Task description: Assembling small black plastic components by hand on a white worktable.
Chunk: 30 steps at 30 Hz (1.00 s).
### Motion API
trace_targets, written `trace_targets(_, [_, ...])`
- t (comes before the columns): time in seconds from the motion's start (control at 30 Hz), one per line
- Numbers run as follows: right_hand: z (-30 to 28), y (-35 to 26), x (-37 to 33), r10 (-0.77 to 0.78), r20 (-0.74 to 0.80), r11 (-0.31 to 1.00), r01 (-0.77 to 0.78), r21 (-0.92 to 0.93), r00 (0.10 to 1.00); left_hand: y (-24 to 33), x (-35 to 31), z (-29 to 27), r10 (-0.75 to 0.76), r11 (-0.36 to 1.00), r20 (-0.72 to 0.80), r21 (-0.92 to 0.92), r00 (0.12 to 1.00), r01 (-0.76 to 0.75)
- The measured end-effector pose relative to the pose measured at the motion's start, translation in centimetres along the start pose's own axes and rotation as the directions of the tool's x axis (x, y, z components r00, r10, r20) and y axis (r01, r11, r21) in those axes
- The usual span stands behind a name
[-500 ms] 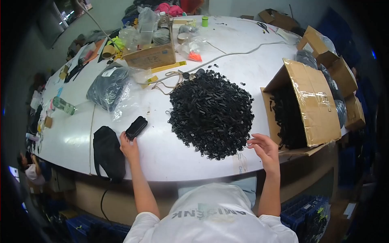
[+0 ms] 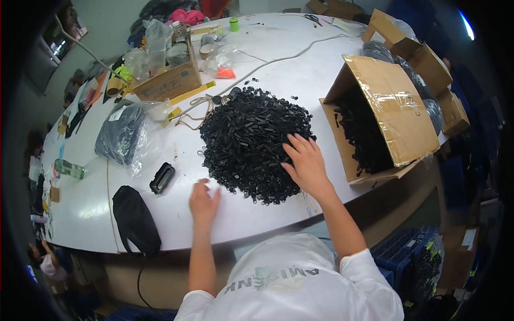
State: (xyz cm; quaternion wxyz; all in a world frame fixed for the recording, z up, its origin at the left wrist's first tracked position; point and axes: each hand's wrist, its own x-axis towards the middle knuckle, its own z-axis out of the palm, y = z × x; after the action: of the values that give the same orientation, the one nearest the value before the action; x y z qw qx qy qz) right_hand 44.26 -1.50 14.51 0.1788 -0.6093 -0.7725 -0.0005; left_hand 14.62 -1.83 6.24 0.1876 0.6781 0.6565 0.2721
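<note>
A large heap of small black pieces with looped ends, like zipper pulls [image 2: 246,139], lies on the white table in front of me. My right hand [image 2: 308,163] rests on the heap's right side, fingers spread over the pieces, gripping nothing that I can see. Just off the heap's lower left edge, my left hand [image 2: 204,202] is above the table with thumb and fingers apart, holding nothing. To its left lies a small black oblong case [image 2: 162,178] with a hollow-looking face. Nearer the table's front edge is a black fabric pouch [image 2: 135,219].
Right of the heap, a cardboard box [image 2: 401,117] lies on its side with more black pieces inside. A plastic-wrapped dark bundle [image 2: 120,131], an open carton of supplies [image 2: 170,81] and a grey cable [image 2: 273,60] lie beyond. A bottle [image 2: 69,169] lies far left.
My left hand has let go of the black case and moved right toward the heap. The case now lies on the table. My right hand has moved left and forward onto the heap.
</note>
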Motion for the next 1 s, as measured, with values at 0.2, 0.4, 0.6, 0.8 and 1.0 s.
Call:
trace_targets(0.2, [5.2,-2.3,7.1,-0.067,-0.193,0.997,0.06,-0.045,0.979,1.4,-1.9,3.6,0.012,0.976,0.062,0.217,0.998,-0.025])
trace_targets(0.4, [7.4,-1.7,9.5,-0.021,-0.146,0.981,-0.009,-0.196,0.989,0.0,-0.9,5.0,0.175,0.944,0.012,0.283,0.985,-0.171])
trace_targets(0.6, [7.8,2.2,10.2,0.321,-0.384,0.934,-0.223,0.278,0.866,0.1,-0.5,3.7,0.188,0.937,0.122,0.276,0.975,-0.215])
trace_targets(0.8, [6.4,4.6,10.6,0.669,-0.075,0.293,-0.168,0.941,0.74,-0.2,1.4,2.8,0.174,0.951,0.191,0.221,0.966,-0.215])
trace_targets(1.0, [4.9,3.4,11.6,0.55,0.114,-0.013,-0.128,0.992,0.827,0.5,5.3,0.5,0.107,0.994,0.219,-0.024,0.97,-0.105])
